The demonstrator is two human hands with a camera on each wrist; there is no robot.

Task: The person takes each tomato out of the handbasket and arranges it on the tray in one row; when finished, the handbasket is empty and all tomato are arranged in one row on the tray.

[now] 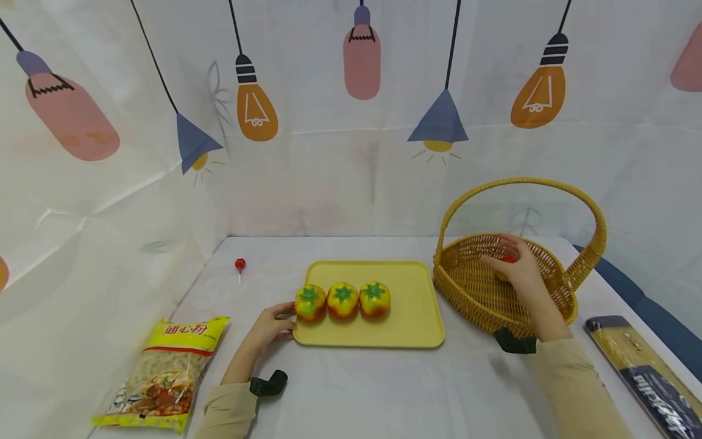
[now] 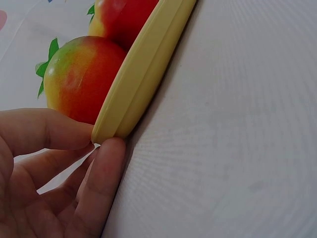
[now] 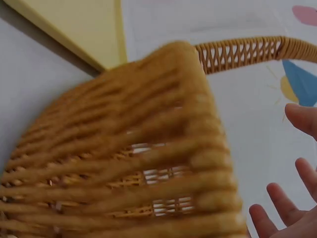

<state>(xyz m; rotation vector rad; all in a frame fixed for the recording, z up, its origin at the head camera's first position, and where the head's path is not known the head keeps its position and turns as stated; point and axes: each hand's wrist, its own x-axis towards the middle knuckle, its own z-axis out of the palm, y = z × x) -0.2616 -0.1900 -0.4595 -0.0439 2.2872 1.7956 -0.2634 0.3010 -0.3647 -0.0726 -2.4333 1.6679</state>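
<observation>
My left hand (image 1: 270,329) pinches the left edge of a yellow tray (image 1: 411,305); in the left wrist view its thumb and finger meet at the tray's rim (image 2: 136,74). Three round red-and-yellow fruits with green star-shaped leaf tops stand in a row on the tray: the left fruit (image 1: 310,303), middle fruit (image 1: 342,300) and right fruit (image 1: 375,299). Over the wicker basket (image 1: 466,292) is my right hand (image 1: 518,265), fingers spread. Beneath it, a partly hidden red object (image 1: 509,259) lies inside the basket. The right wrist view shows the fingers (image 3: 285,203) apart beyond the basket's rim.
A lollipop (image 1: 240,264) lies at the back left of the white table. In front of it sits a bag of pasta (image 1: 164,378). To the right of the basket is a long brown-and-dark package (image 1: 647,372). The basket's tall handle (image 1: 521,182) arches behind my right hand.
</observation>
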